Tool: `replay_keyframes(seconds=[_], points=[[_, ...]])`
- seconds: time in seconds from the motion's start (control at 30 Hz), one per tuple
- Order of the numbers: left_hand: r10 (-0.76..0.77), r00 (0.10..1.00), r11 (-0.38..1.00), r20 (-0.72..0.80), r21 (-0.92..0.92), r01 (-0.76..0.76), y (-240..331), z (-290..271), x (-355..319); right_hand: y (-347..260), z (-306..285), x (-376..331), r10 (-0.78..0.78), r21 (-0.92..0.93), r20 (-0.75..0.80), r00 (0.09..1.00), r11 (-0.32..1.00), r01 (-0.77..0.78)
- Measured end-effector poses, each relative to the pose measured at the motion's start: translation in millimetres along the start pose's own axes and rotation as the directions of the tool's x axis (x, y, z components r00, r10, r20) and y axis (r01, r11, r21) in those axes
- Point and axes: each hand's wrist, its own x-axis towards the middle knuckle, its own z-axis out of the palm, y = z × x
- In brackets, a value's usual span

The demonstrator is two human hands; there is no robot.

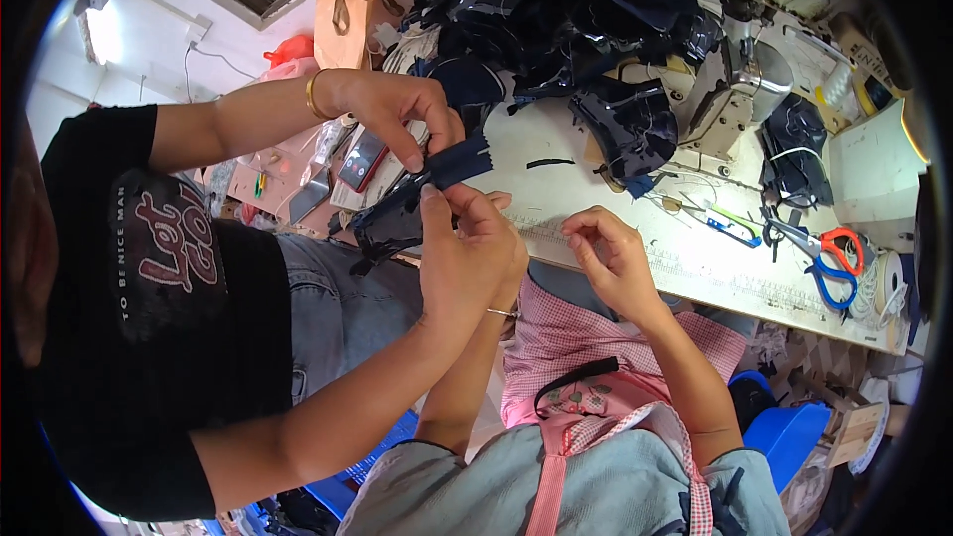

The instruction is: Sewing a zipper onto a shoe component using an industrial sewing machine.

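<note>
Two people at the counter point(596, 189). A co-worker in a black T-shirt point(149, 268) sits at its left end, and I'm viewing from the seat at the front edge.

Dark blue strip point(442, 174): up in the air just off the front-left part of the counter, held at both ends by the co-worker. Their upper hand point(402, 114), gold bangle at the wrist, pinches its upper end. Their lower hand point(462, 253) pinches it from below. A darker glossy piece point(382, 228) hangs from the same grip.

My left hand point(511, 263): mostly hidden behind the co-worker's lower hand and pressed close against it, with a thin bracelet at the wrist. I cannot tell whether it is closed on anything or touches the strip.

My right hand point(611, 258): apart from the left, over the front edge of the counter, with the fingers curled in and the tips meeting the thumb. I see nothing in it.

Around:
- a heap of dark glossy cut pieces point(566, 10) at the back of the counter
- a sewing machine point(735, 89) right of the heap
- scissors point(832, 260) with red and blue handles near the right end
- a phone point(362, 159) behind the co-worker's upper hand
- a paper bag point(342, 20) at the back left corner
- a blue stool point(784, 427) on the floor at my right
</note>
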Motion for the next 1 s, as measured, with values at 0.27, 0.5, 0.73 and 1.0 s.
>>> replay_keyframes(seconds=[0.27,0.5,0.73,1.0], points=[[-0.001,1.0,1.0,-0.028,0.001,0.001,-9,15,5,6,1,-1,0.027,0.029,-0.005,1.0,0.999,-0.027],[-0.004,0.999,1.0,-0.045,0.003,0.004,-21,16,7,10,3,1,0.046,0.059,-0.029,0.999,0.997,-0.044],[-0.005,0.991,1.0,-0.134,-0.009,0.004,-12,22,24,8,2,4,0.068,0.106,-0.008,0.998,0.992,-0.066],[-0.046,0.989,0.996,-0.139,0.066,0.056,-3,15,24,12,-1,-1,0.081,0.154,0.02,0.997,0.985,-0.083]])
